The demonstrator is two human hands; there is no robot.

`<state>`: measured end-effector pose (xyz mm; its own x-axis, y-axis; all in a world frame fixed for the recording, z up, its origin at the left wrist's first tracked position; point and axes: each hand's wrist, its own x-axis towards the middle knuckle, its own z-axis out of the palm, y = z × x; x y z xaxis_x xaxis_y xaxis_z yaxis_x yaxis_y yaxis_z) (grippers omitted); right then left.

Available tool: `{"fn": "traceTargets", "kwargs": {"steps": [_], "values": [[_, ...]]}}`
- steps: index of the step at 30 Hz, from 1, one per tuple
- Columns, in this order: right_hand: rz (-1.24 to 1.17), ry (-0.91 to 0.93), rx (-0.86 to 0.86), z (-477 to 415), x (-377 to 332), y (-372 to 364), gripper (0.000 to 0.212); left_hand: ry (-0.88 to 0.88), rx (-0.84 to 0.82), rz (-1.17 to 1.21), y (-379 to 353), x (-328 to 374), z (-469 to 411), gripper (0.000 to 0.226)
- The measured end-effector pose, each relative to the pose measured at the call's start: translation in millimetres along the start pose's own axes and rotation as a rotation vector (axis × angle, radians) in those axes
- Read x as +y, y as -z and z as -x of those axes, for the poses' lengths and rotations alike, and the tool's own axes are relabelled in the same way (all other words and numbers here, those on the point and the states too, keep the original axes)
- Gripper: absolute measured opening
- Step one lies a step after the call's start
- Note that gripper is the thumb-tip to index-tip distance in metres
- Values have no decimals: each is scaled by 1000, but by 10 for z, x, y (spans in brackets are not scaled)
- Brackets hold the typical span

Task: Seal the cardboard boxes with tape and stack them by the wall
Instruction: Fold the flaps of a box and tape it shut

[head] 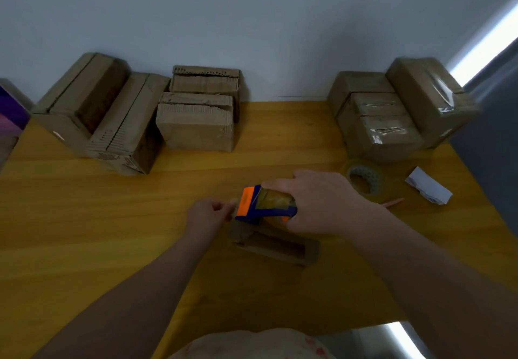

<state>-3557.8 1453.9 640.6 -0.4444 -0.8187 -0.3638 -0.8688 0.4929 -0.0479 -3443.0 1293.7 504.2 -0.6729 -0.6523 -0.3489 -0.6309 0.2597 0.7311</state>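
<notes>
1. The wall [252,22] is at 12 o'clock, behind the yellow table [84,232].
2. The untaped boxes [106,123] sit by the wall, from 10 to 12 o'clock from the hands. The taped boxes [392,117], shiny with tape, are piled at 1 o'clock.
3. The small box [276,246] is the one being worked on. It lies flat in the middle of the table, at 6 o'clock from the hands and just under them. Its long side runs from 10 o'clock to 4 o'clock. A dark gap shows along its top, so I think it is not sealed yet.
4. The right hand [319,204] grasps the tape gun [263,204] from above. This hand is over the box, so it is the nearer one.
5. The left hand [206,217] is by the 10 o'clock end of the box. Its fingers are curled beside the front of the tape gun. It is too blurry to tell if they pinch the tape end.
6. The tape gun is blue and orange. Its orange front points to 9 o'clock, at the left hand. Its long side runs 9 to 3, almost in line with the box. I think the tape must next go along the gap.
7. A spare tape roll [364,180] lies flat at 2 o'clock from the right hand. A white paper [429,186] and an orange stick [393,203] lie near it.
</notes>
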Motion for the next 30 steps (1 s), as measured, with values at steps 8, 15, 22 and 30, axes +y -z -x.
{"fn": "traceTargets", "kwargs": {"steps": [8,15,22,30], "values": [[-14,4,38,-41,52,-54,71,-1,-50,-30,32,-42,-18,21],[-43,1,26,-21,54,-44,72,0,-506,472,80,130,278,85],[-50,9,43,-21,67,-58,70,-141,-583,157,32,56,79,106],[-170,40,43,34,171,-72,66,-273,-512,-137,108,144,-125,91]]}}
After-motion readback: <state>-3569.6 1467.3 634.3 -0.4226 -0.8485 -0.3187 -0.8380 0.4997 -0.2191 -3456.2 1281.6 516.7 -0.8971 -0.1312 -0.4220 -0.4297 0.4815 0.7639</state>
